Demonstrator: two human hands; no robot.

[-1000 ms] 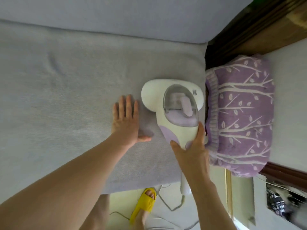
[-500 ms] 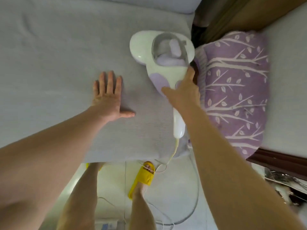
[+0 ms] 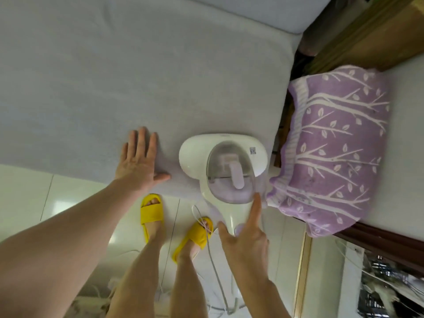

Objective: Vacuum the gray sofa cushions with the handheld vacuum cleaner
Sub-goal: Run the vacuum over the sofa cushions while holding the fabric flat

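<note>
Left hand (image 3: pixel 137 161) lies flat with straight fingers on the cushion (image 3: pixel 142 83), apparently pinning the fabric. At its 3 o'clock, the vacuum (image 3: pixel 223 166) sits at the cushion's front edge; right hand (image 3: pixel 246 239) grasps its handle, forefinger extended, likely steering. Vacuum: white body, clear lilac-tinted dust cup.

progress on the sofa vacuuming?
Done: cannot tell; no cleaned area shows on the gray cushion. In hand: right hand holds the vacuum at the cushion's front right corner; left hand presses flat beside it. Left: unknown.
</note>
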